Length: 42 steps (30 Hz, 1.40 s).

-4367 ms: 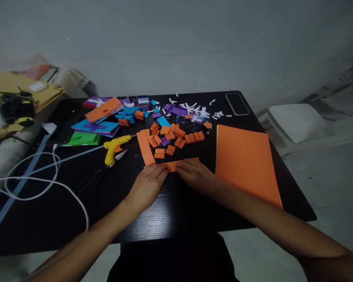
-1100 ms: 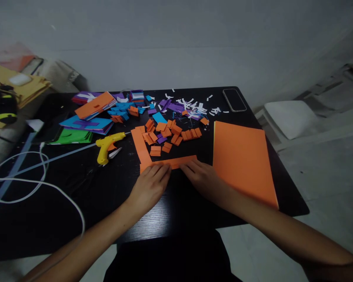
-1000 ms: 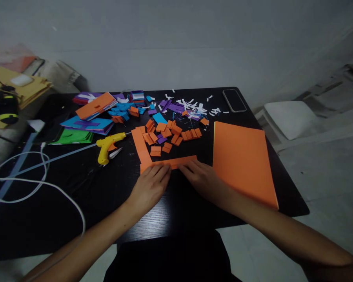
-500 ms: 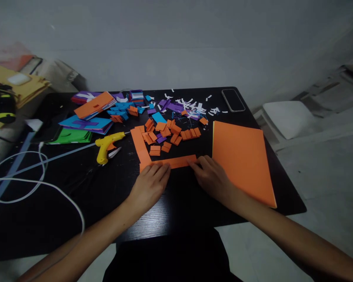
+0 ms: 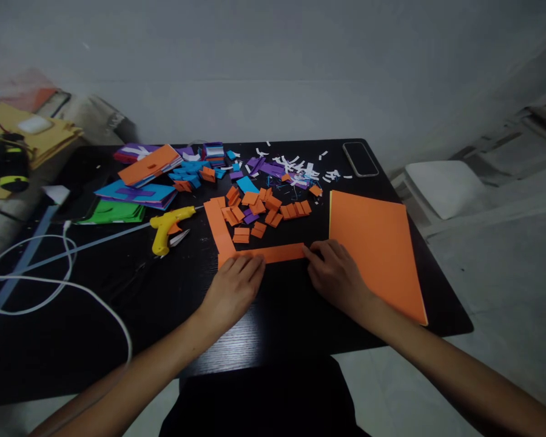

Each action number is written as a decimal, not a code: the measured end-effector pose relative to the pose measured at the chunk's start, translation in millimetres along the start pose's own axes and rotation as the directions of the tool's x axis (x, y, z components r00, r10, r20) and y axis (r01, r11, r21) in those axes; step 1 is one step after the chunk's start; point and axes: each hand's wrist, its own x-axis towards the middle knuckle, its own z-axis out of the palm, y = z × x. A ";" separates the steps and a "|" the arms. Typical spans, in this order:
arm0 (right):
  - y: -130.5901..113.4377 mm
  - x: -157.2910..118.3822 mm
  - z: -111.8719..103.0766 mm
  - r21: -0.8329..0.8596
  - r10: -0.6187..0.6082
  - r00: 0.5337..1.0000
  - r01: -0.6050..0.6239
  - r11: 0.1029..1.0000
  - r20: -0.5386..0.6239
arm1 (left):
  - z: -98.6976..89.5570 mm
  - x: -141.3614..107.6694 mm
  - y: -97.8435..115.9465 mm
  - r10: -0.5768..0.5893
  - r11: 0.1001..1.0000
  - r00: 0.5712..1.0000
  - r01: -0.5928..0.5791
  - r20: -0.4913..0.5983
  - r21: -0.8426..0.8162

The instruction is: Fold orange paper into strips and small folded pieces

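A long orange paper strip (image 5: 284, 252) lies flat on the black table, its left end overlapping a second orange strip (image 5: 219, 226) that slants away from me. My left hand (image 5: 235, 285) presses on the left part of the long strip with its fingers closed together, hiding part of the overlap. At the strip's right end rests the tip of an extended finger of my right hand (image 5: 334, 273). The right hand's other fingers are partly curled, and nothing shows in its grasp. Just beyond the strips are several small folded orange paper pieces (image 5: 272, 217).
A yellow glue gun (image 5: 164, 229) and scissors (image 5: 179, 238) lie left. Orange paper sheets (image 5: 370, 255) are on the right, near a phone (image 5: 361, 159). White paper scraps (image 5: 295, 164) and blue folded paper (image 5: 139, 193) lie at the back. A white cable (image 5: 86, 288) loops left.
My right hand has slid slightly rightward along the long strip to its end. My left hand keeps its place on the strip. The whole view has shifted slightly.
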 end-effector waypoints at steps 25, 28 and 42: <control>-70.6 18.4 10.1 0.178 -0.101 0.983 0.073 0.981 0.153 | -1.8 2.5 4.7 -0.057 0.997 0.998 0.056 0.009 0.057; -72.0 20.0 11.9 0.159 -0.092 0.982 0.066 0.985 0.164 | -2.3 1.5 3.0 -0.065 0.996 0.998 0.064 0.014 0.064; -62.5 26.2 -5.8 0.011 -0.184 0.963 0.185 0.983 0.199 | -8.3 -12.4 -8.0 -0.157 0.988 0.988 0.156 0.015 0.009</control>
